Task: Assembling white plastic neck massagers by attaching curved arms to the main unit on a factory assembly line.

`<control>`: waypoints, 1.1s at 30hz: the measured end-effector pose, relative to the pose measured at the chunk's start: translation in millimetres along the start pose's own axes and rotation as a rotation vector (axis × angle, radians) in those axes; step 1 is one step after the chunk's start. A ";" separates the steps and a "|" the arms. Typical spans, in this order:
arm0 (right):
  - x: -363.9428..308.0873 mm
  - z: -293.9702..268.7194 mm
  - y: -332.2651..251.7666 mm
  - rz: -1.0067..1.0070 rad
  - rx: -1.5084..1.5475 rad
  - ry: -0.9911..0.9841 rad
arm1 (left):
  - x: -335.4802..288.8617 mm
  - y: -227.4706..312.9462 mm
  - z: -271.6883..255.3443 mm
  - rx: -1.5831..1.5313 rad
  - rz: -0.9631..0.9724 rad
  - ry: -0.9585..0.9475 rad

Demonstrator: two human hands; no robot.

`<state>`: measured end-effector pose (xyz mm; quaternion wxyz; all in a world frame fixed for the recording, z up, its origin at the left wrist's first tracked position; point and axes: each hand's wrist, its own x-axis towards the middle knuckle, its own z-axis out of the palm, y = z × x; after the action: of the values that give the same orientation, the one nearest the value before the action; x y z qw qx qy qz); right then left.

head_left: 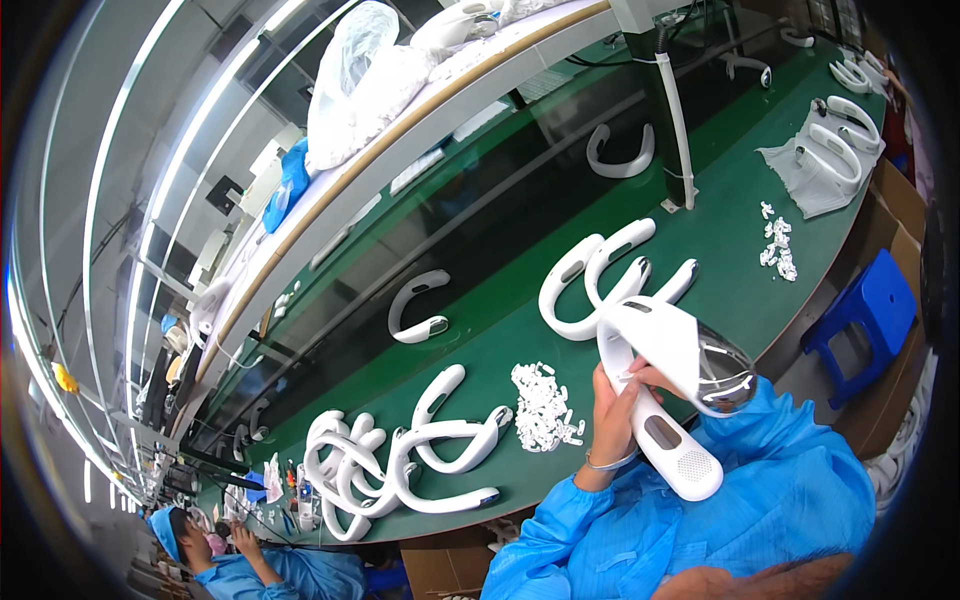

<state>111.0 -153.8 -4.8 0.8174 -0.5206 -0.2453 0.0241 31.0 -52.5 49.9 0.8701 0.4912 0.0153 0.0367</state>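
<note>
Work garment (660, 535) at the lower right of the frame: bright blue, loose-fitting, cloth visibly creased. Long sleeves (548, 520) match in colour and show folds. One narrow, pale band (612, 463) encircles the wrist below the bare left hand (610, 410).

Green table (715, 245) (white bands (552, 300), parts (543, 410))

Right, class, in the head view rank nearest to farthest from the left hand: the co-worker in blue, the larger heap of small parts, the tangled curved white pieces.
1. Larger heap of small parts, just left of the left hand.
2. Tangled curved white pieces, farther left.
3. Co-worker in blue, far left.
</note>
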 end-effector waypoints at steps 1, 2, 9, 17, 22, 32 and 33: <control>-3.8 -6.9 -8.5 0.028 -0.046 -0.016 | -1.4 -7.2 -4.3 0.007 -0.003 -0.048; -1.7 -4.2 -25.2 0.055 -0.138 -0.064 | -1.7 -8.8 -7.9 0.007 0.001 -0.037; 2.0 -4.7 -80.4 -0.029 -0.585 -0.270 | -4.7 -23.9 -9.7 0.252 0.129 0.042; -16.6 -2.2 -89.5 0.322 -0.246 -0.179 | -9.1 -34.7 -5.7 0.169 0.119 -0.024; -29.5 15.5 -77.5 0.263 -0.147 -0.034 | -9.4 -43.9 -14.3 0.194 0.127 0.023; -25.9 0.9 -44.7 0.140 -0.420 -0.167 | -15.3 -49.6 -51.6 0.108 -0.212 -0.010; -22.1 2.7 -50.1 0.227 -0.397 -0.154 | -16.3 -45.1 -52.6 0.123 -0.266 -0.012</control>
<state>79.6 -180.9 31.0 0.6700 -0.6919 -0.2467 0.1067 13.6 -32.1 -16.0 0.8357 0.5374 0.0773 -0.0828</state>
